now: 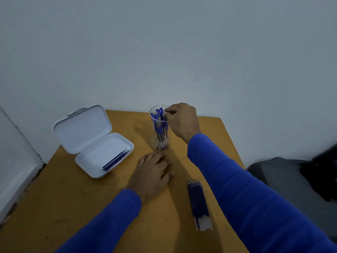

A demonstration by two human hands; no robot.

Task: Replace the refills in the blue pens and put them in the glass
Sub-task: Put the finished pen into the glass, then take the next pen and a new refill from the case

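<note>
Right hand at the rim of the glass, fingers curled together on a pen top, it seems.

Just below its fingertips the blue pens stand upright in the glass, caps up, probably so they drop in neatly. Nearer the person, the left hand rests flat on the table, fingers relaxed and holding nothing. Beside that wrist lie loose refills; further left, an open white case holds a few more. No readable writing.
</note>
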